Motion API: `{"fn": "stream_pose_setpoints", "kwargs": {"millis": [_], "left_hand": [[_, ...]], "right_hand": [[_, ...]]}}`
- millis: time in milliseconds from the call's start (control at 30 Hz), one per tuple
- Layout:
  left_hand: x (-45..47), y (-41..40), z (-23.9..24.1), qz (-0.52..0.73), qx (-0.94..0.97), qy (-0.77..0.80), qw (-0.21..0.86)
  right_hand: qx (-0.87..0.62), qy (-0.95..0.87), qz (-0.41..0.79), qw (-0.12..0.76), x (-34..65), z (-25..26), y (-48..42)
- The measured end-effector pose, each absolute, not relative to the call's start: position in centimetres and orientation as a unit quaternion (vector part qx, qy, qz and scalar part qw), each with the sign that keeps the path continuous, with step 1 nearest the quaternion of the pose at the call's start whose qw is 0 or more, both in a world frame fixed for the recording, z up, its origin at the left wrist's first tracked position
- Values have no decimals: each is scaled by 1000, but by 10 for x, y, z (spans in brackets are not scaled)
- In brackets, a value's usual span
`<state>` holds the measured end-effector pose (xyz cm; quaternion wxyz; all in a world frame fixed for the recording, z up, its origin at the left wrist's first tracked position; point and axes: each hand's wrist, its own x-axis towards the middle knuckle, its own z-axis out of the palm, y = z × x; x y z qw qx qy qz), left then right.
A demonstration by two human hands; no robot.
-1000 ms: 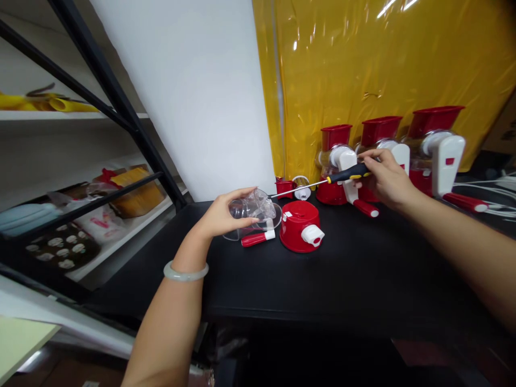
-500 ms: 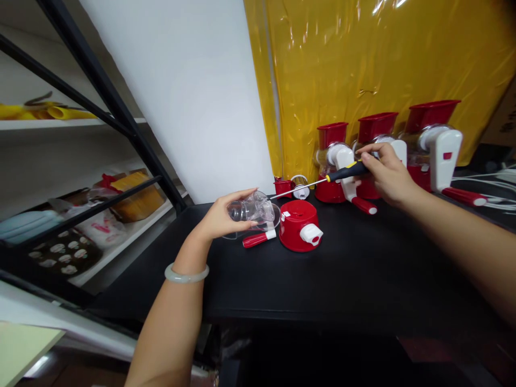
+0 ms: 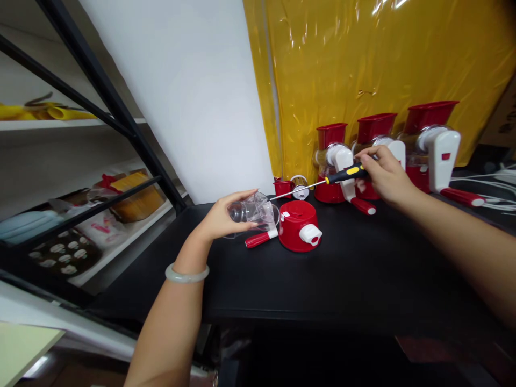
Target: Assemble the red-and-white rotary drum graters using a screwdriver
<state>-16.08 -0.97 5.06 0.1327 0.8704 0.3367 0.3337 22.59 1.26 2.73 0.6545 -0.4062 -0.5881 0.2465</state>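
Note:
My left hand (image 3: 222, 216) is wrapped round a clear plastic housing (image 3: 255, 210) lying on its side on the black table (image 3: 330, 279). My right hand (image 3: 382, 173) grips the black and yellow handle of a screwdriver (image 3: 320, 183). Its metal shaft points left, with the tip reaching into the open end of the clear housing. Just right of the housing sit a red round base (image 3: 297, 233) with a white knob and a red and white crank handle (image 3: 260, 238).
Three assembled red and white grinders (image 3: 429, 146) stand in a row before a yellow plastic sheet (image 3: 382, 64). Small red and white parts (image 3: 291, 187) lie behind the base. A black metal shelf (image 3: 100, 204) with packets is at left. White cables (image 3: 495, 188) run at right.
Hardly anything has moved: the screwdriver and my right hand shifted slightly, and my left hand keeps holding the clear housing in place.

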Motion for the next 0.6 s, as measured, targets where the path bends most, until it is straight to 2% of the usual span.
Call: {"fn": "stream_pose_setpoints", "kwargs": {"millis": [67,233,400,600], "left_hand": [[-161,-9,50,332,872,335,133],[-163,-8,50,331,873,333,133],[-164,-6,49,330,875,332,125],[-164,-8,50,328,874,335,127]], "right_hand": [[-417,-589,264,640,227,27,13],[-349,-557,339,673,229,28,20],[-364,-588,281,665,228,26,17],[-453,-601,287,592,225,29,8]]}}
